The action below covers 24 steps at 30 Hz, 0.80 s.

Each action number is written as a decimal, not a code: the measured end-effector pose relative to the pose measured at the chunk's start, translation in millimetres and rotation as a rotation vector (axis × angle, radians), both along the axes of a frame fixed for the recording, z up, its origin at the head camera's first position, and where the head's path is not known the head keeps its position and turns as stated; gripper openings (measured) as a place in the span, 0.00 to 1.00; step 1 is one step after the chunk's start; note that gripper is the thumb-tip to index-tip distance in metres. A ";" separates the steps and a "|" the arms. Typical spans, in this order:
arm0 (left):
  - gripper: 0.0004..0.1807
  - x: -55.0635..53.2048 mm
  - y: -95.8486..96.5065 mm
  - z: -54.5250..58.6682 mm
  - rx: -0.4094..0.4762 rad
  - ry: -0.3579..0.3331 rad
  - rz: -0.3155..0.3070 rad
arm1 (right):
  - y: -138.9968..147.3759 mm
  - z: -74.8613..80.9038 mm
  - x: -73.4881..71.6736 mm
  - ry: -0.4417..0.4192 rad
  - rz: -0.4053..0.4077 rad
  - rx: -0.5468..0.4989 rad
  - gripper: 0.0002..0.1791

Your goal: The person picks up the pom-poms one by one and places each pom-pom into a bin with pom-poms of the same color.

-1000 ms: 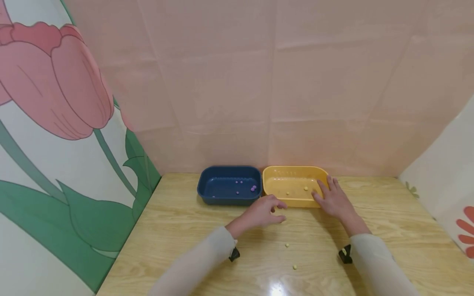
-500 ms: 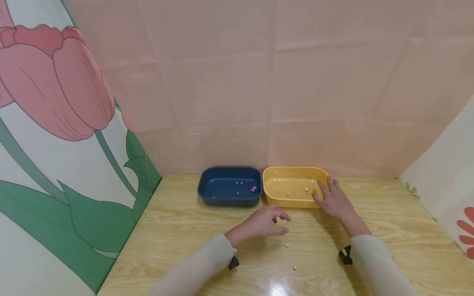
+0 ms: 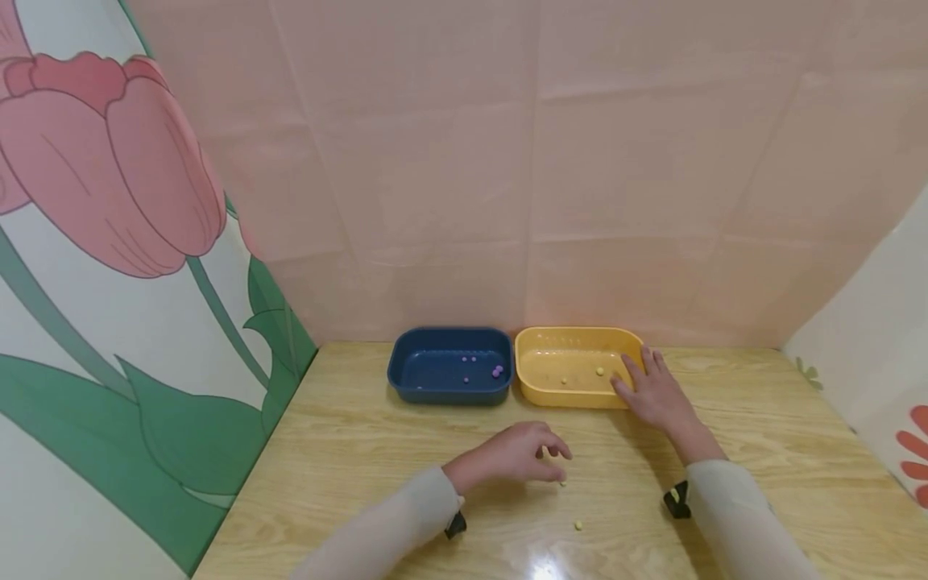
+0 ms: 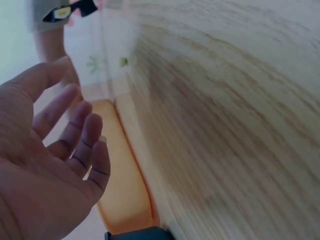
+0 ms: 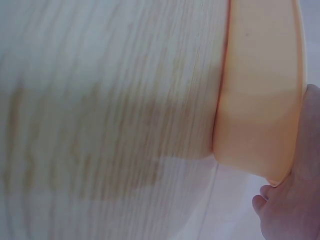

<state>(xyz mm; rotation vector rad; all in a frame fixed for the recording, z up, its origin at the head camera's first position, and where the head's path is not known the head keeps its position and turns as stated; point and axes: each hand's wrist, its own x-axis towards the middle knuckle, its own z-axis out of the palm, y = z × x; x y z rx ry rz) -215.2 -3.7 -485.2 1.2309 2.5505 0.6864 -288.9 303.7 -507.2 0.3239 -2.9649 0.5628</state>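
Note:
My left hand [image 3: 516,453] hovers low over the wooden table, fingers loosely bent, nothing visible between them. Its thumb tip is by a small yellow bead [image 3: 563,484], partly hidden; contact cannot be told. Another yellow bead [image 3: 577,525] lies nearer the front edge. My right hand [image 3: 656,395] holds the right end of the yellow tray [image 3: 573,398], thumb and one finger inside, other fingers over the outer side. In the right wrist view, fingertips [image 5: 260,201] show outside the tray's end. Inside the tray lie a larger yellow bead [image 3: 599,371] and a smaller one [image 3: 564,381].
A dark blue tray [image 3: 449,397] stands left of the yellow one, holding several purple beads [image 3: 497,371]. Behind both trays rises a pink cloth backdrop [image 3: 435,201]. A tulip-patterned panel [image 3: 145,338] borders the table [image 3: 326,451] on the left, a pale panel [image 3: 870,346] on the right.
My left hand has moved from the front rims of the trays down toward the nearer yellow bead. The right hand has stayed at the yellow tray's end.

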 end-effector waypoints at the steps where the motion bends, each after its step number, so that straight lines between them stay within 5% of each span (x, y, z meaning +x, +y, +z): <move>1: 0.16 0.0 0.5 -0.7 -0.007 0.002 -0.005 | -0.2 0.1 -0.1 0.000 -0.001 0.000 0.41; 24: 0.16 -1.4 10.7 -16.6 -0.179 -0.016 -0.008 | 0.1 1.6 0.6 -0.011 0.003 0.005 0.42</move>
